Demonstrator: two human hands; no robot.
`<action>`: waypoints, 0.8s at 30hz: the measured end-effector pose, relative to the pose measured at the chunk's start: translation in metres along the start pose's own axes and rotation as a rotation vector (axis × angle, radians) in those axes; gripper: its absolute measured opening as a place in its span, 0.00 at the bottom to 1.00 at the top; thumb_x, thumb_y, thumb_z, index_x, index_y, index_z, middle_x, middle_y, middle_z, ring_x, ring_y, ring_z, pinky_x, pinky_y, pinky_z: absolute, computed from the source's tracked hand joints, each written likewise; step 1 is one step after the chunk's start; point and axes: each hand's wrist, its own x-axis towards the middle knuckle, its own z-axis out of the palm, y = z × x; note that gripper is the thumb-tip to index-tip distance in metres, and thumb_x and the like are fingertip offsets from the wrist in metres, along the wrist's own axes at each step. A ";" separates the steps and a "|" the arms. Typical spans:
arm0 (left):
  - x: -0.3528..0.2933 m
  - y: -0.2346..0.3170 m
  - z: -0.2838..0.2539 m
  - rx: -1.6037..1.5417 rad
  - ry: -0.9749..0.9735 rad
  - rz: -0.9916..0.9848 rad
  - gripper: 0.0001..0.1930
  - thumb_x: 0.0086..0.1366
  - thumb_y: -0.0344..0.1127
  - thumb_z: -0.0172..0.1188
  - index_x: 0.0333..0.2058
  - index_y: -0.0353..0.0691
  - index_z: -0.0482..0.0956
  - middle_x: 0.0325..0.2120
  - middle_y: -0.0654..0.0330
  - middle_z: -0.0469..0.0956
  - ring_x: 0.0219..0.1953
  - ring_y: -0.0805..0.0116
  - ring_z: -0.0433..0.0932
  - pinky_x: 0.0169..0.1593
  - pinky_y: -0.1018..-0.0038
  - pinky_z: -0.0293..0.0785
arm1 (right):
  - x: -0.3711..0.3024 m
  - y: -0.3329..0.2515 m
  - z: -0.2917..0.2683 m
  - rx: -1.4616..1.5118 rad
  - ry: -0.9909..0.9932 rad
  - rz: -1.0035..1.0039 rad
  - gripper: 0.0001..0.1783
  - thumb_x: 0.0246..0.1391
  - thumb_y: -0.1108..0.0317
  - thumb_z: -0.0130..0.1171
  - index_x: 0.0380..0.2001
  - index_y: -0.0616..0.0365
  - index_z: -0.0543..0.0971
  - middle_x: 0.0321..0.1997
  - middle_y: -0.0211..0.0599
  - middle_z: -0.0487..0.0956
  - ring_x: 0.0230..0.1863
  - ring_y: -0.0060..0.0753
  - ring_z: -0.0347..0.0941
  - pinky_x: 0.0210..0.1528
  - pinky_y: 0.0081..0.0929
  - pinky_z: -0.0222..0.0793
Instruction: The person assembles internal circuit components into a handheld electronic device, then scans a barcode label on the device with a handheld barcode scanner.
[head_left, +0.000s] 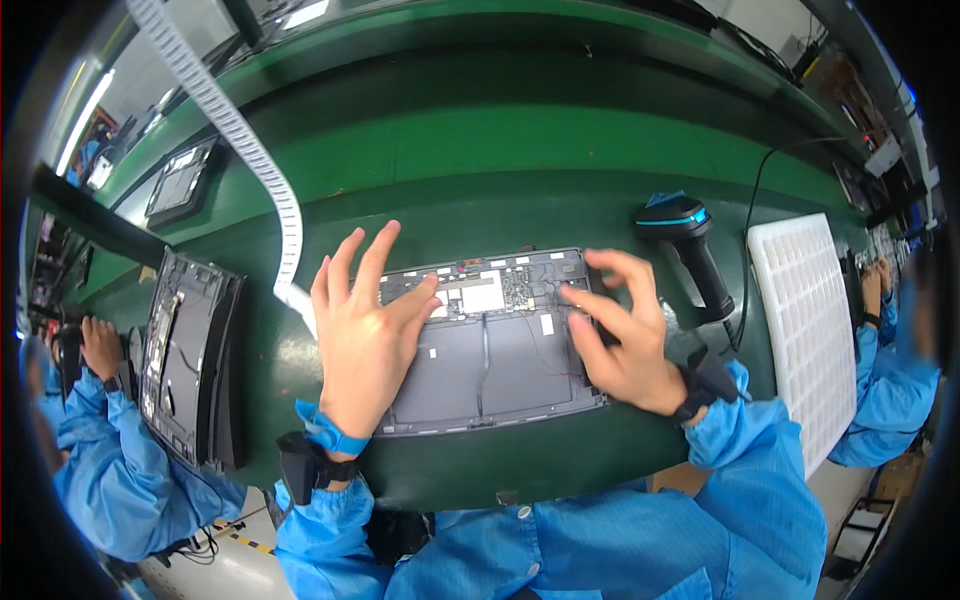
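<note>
A dark grey tablet-like device (pixel 445 365) lies with its inside exposed on the green bench in front of me. Along its far edge runs a circuit board (pixel 482 292) with white and silver patches. My left hand (pixel 365 325) is over the device's left side, fingers spread and thumb reaching across the board; nothing shows in it. Over the right edge is my right hand (pixel 625 335), its fingers bent and apart near the board's right end, with no held thing visible. Whether the fingertips touch the device I cannot tell. The palms hide both side edges.
Right of the device stands a black-and-blue barcode scanner (pixel 688 250) with a cable. Farther right is a white gridded tray (pixel 805 340). At left are stacked open devices (pixel 185 350) and a white label strip (pixel 270 170). A co-worker's hand (pixel 100 347) shows far left; another person sits far right.
</note>
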 end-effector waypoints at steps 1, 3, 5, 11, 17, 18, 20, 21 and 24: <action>-0.002 0.000 0.000 -0.012 -0.015 0.007 0.11 0.56 0.37 0.75 0.40 0.52 0.93 0.65 0.55 0.73 0.66 0.43 0.67 0.65 0.50 0.64 | -0.010 -0.006 -0.005 0.048 -0.029 -0.021 0.23 0.46 0.73 0.70 0.50 0.60 0.85 0.61 0.58 0.74 0.59 0.61 0.70 0.60 0.51 0.69; -0.007 -0.003 -0.009 -0.023 -0.047 0.022 0.11 0.58 0.38 0.73 0.41 0.52 0.93 0.67 0.53 0.70 0.69 0.41 0.65 0.68 0.46 0.61 | -0.021 -0.026 -0.019 0.007 -0.186 -0.077 0.32 0.43 0.64 0.75 0.55 0.59 0.82 0.65 0.61 0.70 0.64 0.69 0.65 0.65 0.57 0.65; -0.010 -0.013 -0.019 -0.055 0.027 -0.035 0.17 0.58 0.28 0.67 0.46 0.48 0.90 0.68 0.49 0.69 0.68 0.41 0.66 0.68 0.50 0.63 | -0.027 -0.045 -0.021 -0.041 -0.347 -0.090 0.37 0.42 0.58 0.79 0.57 0.58 0.81 0.67 0.62 0.67 0.68 0.75 0.61 0.67 0.62 0.62; -0.039 -0.074 -0.045 -0.070 0.526 -0.469 0.12 0.57 0.19 0.56 0.40 0.34 0.80 0.40 0.55 0.79 0.41 0.60 0.78 0.41 0.70 0.72 | -0.010 -0.014 0.003 -0.159 -0.281 -0.131 0.39 0.43 0.63 0.81 0.57 0.69 0.78 0.73 0.68 0.65 0.75 0.81 0.54 0.72 0.60 0.61; -0.103 -0.141 -0.119 0.272 0.638 -0.645 0.09 0.60 0.24 0.58 0.40 0.34 0.78 0.35 0.54 0.80 0.39 0.59 0.79 0.42 0.65 0.74 | 0.088 0.071 0.068 -0.204 -0.002 -0.097 0.31 0.48 0.60 0.78 0.51 0.72 0.83 0.63 0.63 0.77 0.72 0.64 0.66 0.71 0.48 0.65; -0.111 -0.154 -0.136 0.313 0.597 -0.704 0.10 0.59 0.27 0.63 0.40 0.34 0.78 0.36 0.49 0.79 0.42 0.49 0.78 0.47 0.58 0.73 | 0.105 0.080 0.077 -0.234 -0.021 -0.051 0.31 0.50 0.58 0.77 0.51 0.71 0.83 0.63 0.63 0.77 0.72 0.64 0.65 0.71 0.48 0.64; -0.142 -0.188 -0.172 0.450 0.426 -0.927 0.14 0.63 0.39 0.65 0.38 0.32 0.79 0.35 0.45 0.82 0.40 0.42 0.81 0.45 0.54 0.76 | 0.136 0.098 0.102 -0.263 -0.007 -0.053 0.27 0.54 0.62 0.73 0.52 0.70 0.83 0.64 0.61 0.77 0.70 0.65 0.67 0.71 0.49 0.64; -0.157 -0.196 -0.177 0.450 0.434 -0.932 0.14 0.63 0.39 0.65 0.38 0.32 0.79 0.35 0.45 0.82 0.40 0.42 0.81 0.45 0.54 0.76 | 0.149 0.100 0.107 -0.262 -0.007 -0.062 0.27 0.54 0.62 0.73 0.52 0.70 0.83 0.64 0.61 0.77 0.70 0.65 0.67 0.71 0.49 0.64; -0.199 -0.201 -0.178 0.524 0.033 -1.199 0.31 0.67 0.60 0.62 0.26 0.30 0.82 0.29 0.36 0.83 0.37 0.32 0.83 0.41 0.47 0.78 | 0.175 0.067 0.131 -0.386 0.297 -0.280 0.12 0.52 0.75 0.64 0.41 0.67 0.81 0.55 0.54 0.78 0.58 0.58 0.73 0.60 0.51 0.70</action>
